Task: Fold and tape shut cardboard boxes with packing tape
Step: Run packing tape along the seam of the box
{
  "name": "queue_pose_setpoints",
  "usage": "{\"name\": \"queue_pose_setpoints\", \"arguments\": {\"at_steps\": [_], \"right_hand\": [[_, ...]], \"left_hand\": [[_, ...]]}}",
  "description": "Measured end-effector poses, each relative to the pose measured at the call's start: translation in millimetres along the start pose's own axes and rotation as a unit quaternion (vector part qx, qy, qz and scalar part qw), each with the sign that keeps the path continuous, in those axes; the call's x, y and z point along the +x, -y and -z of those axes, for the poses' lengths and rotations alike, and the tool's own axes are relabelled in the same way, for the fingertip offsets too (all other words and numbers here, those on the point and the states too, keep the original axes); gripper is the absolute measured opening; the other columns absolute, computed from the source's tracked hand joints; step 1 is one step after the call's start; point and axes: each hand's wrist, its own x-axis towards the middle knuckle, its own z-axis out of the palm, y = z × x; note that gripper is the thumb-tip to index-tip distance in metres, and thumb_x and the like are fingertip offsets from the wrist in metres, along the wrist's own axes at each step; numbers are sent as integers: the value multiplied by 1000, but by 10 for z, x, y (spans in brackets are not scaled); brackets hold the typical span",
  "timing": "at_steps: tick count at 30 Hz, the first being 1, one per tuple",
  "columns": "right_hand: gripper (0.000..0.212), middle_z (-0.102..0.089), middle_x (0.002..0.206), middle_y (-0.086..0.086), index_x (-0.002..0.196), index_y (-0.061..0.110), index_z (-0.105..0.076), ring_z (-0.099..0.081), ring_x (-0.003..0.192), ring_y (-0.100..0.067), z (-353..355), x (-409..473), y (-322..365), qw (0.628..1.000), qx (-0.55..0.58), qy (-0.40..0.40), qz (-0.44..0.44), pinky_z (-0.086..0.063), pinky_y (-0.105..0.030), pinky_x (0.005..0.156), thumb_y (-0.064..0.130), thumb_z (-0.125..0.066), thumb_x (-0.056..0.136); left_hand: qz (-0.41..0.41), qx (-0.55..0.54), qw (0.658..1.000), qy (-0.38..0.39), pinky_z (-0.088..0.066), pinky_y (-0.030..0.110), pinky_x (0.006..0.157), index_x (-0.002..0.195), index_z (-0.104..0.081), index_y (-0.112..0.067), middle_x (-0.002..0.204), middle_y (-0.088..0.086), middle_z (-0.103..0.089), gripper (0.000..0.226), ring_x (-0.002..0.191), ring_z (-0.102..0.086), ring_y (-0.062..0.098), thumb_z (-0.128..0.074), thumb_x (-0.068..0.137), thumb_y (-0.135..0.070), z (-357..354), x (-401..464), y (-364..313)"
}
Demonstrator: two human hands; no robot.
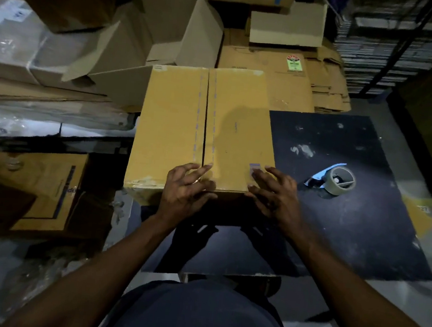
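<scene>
A yellow-brown cardboard box stands on the dark table with its two top flaps folded shut and a dark seam running down the middle. My left hand rests on the near edge at the seam, fingers spread and slightly bent. At the near right corner my right hand lies on the box top, with its fingers spread over a small label. A roll of packing tape in a blue dispenser lies on the table to the right of the box, untouched.
Open and flattened cardboard boxes are piled behind and to the left. A flattened stack lies behind the box. Plastic-wrapped bundles sit at the far left. Shelving stands at the back right.
</scene>
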Motion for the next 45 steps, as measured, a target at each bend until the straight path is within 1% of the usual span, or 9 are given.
{"name": "queue_pose_setpoints", "arguments": {"at_steps": [4, 7, 14, 19, 24, 29, 36, 41, 45], "right_hand": [[44, -52, 161, -5, 137, 26, -72, -45, 151, -34, 17, 94, 57, 996, -13, 53, -72, -42, -52, 111, 53, -68, 102], [49, -51, 160, -13, 138, 22, -67, -49, 147, -38, 11, 267, 280, 976, -72, 147, -143, -58, -54, 96, 54, -43, 110], [54, -77, 93, -2, 106, 29, -75, -73, 86, -28, 340, 692, 1578, 937, -68, 327, -98, -54, -35, 66, 67, -36, 104], [62, -78, 122, 0, 138, 36, -70, -74, 106, -23, 308, 1381, 773, 961, 28, 228, -155, -60, -36, 85, 75, -49, 95], [103, -29, 168, -20, 166, 42, -18, -39, 148, -48, -99, 1935, -754, 931, -37, 311, -186, -45, -65, 112, 101, -32, 82], [85, -25, 169, -24, 167, 42, -18, -51, 139, -46, 53, 1499, -764, 927, -75, 356, -91, -51, -54, 105, 88, -24, 96], [81, -47, 148, -21, 168, 32, -20, -65, 116, -42, 526, 358, -343, 925, -58, 371, -67, -55, -45, 89, 78, -30, 103], [83, -70, 124, 0, 156, 33, -42, -66, 114, -31, 517, -54, 249, 912, 74, 392, 91, -55, -44, 82, 88, -34, 95], [70, -62, 135, 7, 148, 43, -56, -58, 127, -27, 608, 230, 4, 946, 56, 305, 90, -52, -43, 97, 82, -50, 90]], "left_hand": [[141, 33, 989, -29, -50, 53, 103, 119, -85, -27, 149, -7, -68, 32, 134, -61, 27, -83, 95, -48, 404, -191, 122], [183, 54, 981, -27, -49, 49, 106, 119, -85, -28, 149, -5, -69, 33, 136, -59, 28, -78, 96, -50, 582, -274, 136], [232, 42, 970, -62, -52, 54, 105, 117, -85, -29, 142, -5, -73, 30, 131, -63, 29, -74, 97, -49, 622, -62, -62], [287, 20, 956, -54, -55, 49, 105, 122, -83, -27, 143, -4, -73, 44, 127, -66, 25, -64, 98, -59, 593, 24, -313], [347, 77, 925, 138, -22, 49, 133, 169, -38, -34, 181, 2, -22, 94, 168, -18, 25, -26, 94, -90, 81, 329, -993], [356, 169, 884, 253, 16, 67, 128, 173, 7, -38, 177, 5, 27, 98, 167, 21, 26, -5, 94, -95, -470, 300, -1337], [138, 281, 911, 267, -12, 65, 127, 169, -12, -59, 183, -11, -5, 70, 169, -6, 29, -37, 105, -74, 263, -445, -449], [323, 293, 871, 227, -43, 57, 116, 156, -50, -53, 170, -1, -47, 57, 156, -46, 31, -51, 100, -49, 764, -390, -427], [411, 115, 898, 109, -33, 55, 129, 162, -49, -44, 178, 5, -30, 85, 165, -27, 28, -44, 93, -93, 299, -389, -1212]]}}
